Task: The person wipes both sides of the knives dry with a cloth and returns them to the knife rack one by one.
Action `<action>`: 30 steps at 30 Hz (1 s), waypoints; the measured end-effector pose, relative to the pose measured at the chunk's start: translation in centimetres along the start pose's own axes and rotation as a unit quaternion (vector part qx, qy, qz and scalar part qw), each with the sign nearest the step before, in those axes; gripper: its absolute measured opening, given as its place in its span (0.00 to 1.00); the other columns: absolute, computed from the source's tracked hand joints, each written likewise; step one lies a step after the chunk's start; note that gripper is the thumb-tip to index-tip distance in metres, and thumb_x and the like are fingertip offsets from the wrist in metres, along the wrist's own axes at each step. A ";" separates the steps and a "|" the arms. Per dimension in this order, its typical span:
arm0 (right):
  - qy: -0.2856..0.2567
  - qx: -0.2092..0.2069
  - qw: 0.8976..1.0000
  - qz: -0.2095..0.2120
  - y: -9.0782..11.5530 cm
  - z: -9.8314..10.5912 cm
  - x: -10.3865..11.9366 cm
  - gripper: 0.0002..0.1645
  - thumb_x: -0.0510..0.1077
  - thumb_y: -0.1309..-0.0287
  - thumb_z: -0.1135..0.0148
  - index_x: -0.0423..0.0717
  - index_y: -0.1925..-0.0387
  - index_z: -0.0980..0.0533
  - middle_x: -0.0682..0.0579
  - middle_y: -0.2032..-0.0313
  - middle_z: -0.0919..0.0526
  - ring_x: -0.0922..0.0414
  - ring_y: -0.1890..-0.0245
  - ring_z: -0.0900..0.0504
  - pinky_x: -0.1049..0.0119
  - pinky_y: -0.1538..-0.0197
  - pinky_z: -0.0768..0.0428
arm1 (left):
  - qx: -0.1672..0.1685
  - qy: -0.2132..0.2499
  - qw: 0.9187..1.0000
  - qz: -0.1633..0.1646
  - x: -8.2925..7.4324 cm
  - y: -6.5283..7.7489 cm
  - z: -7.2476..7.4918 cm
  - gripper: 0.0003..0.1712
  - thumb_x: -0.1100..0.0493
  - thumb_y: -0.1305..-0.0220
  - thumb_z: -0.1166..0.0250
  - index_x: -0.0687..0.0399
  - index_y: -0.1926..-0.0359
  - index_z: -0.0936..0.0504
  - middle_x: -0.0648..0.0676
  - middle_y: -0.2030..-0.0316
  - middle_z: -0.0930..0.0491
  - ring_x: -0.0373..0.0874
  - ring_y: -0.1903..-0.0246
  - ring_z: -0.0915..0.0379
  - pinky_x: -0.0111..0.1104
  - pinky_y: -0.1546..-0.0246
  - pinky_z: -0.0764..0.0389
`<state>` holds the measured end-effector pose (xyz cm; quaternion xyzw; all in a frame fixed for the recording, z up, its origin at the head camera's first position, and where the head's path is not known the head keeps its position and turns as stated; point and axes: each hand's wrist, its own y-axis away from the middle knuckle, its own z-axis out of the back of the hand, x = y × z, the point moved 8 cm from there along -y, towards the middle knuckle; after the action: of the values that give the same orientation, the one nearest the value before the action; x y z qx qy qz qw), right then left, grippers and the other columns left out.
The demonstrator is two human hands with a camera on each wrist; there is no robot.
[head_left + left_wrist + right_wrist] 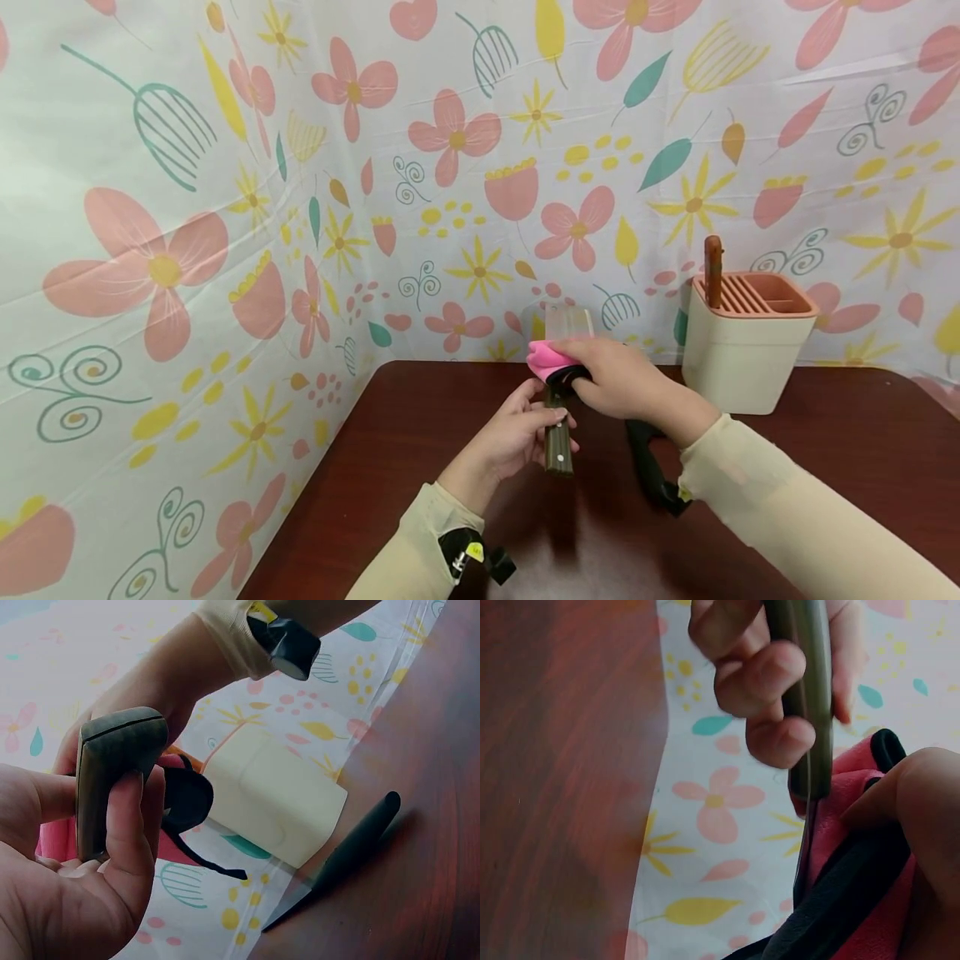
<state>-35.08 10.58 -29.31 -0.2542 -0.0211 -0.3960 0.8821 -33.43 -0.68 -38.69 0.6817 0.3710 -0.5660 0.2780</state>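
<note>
My left hand [517, 429] grips a cleaver by its dark wooden handle [558, 446], which has bright rivets. The broad metal blade [568, 321] points up and away, toward the back wall. A pink cloth [546, 360] with black trim is bunched in my right hand [618, 375], against the blade just above the handle. In the right wrist view, the cloth [847, 802] lies beside the blade's base, and left fingers [780, 742] curl round the handle. Part of the blade is hidden behind the cloth and right hand.
A cream knife holder [742, 358] with an orange top stands at the table's back right. A brown-handled knife [712, 271] sticks up from it. Beneath my right forearm, a long black object [645, 467] lies on the dark red-brown table [847, 500]. Flower-patterned sheets [457, 208] hang behind and left.
</note>
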 end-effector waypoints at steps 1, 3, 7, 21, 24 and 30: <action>-0.002 -0.002 1.000 0.002 0.2 0.0 0.2 0.35 0.37 0.43 0.39 0.48 0.31 0.25 0.48 0.43 0.15 0.54 0.55 0.18 0.54 0.52 0.19 | -0.002 0.001 1.000 0.001 0.0 0.0 0.0 0.26 0.61 0.25 0.44 0.43 0.30 0.37 0.51 0.63 0.18 0.42 0.70 0.12 0.34 0.80 0.16; -0.006 -0.007 1.000 0.003 0.6 0.0 0.5 0.35 0.37 0.43 0.39 0.49 0.31 0.25 0.48 0.42 0.15 0.54 0.54 0.18 0.54 0.51 0.19 | -0.004 0.004 1.000 0.000 0.1 -0.1 0.1 0.26 0.62 0.25 0.44 0.42 0.30 0.37 0.51 0.63 0.18 0.43 0.70 0.12 0.34 0.80 0.16; -0.017 -0.023 1.000 0.006 1.2 0.1 1.0 0.35 0.37 0.44 0.39 0.51 0.32 0.24 0.50 0.42 0.15 0.54 0.52 0.17 0.52 0.49 0.18 | -0.004 0.005 1.000 -0.003 0.0 -0.2 0.2 0.28 0.64 0.25 0.45 0.41 0.29 0.37 0.53 0.62 0.19 0.43 0.71 0.12 0.34 0.81 0.17; -0.041 -0.046 0.998 -0.017 3.5 0.4 1.4 0.33 0.37 0.43 0.39 0.55 0.34 0.23 0.54 0.46 0.14 0.57 0.58 0.20 0.57 0.54 0.22 | 0.004 0.004 1.000 -0.002 0.1 -0.2 0.1 0.23 0.65 0.25 0.46 0.44 0.33 0.34 0.54 0.61 0.21 0.43 0.72 0.13 0.35 0.81 0.17; -0.045 -0.052 0.998 -0.017 3.9 0.5 1.4 0.32 0.38 0.42 0.38 0.55 0.35 0.23 0.55 0.49 0.13 0.58 0.63 0.23 0.61 0.58 0.25 | 0.001 0.003 1.000 -0.001 0.0 -0.1 0.1 0.25 0.65 0.26 0.45 0.44 0.32 0.35 0.53 0.61 0.20 0.44 0.72 0.13 0.36 0.81 0.16; -0.094 -0.026 0.995 -0.026 4.5 0.9 1.2 0.32 0.37 0.39 0.38 0.56 0.33 0.24 0.57 0.59 0.15 0.64 0.72 0.28 0.67 0.64 0.28 | 0.005 0.000 1.000 0.006 0.0 -0.1 0.0 0.29 0.65 0.26 0.45 0.43 0.29 0.39 0.51 0.62 0.20 0.44 0.71 0.13 0.38 0.78 0.15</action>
<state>-30.92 12.63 -30.13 -0.3130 -0.1002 -0.3933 0.8587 -33.52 -0.61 -38.72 0.6854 0.3640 -0.5660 0.2781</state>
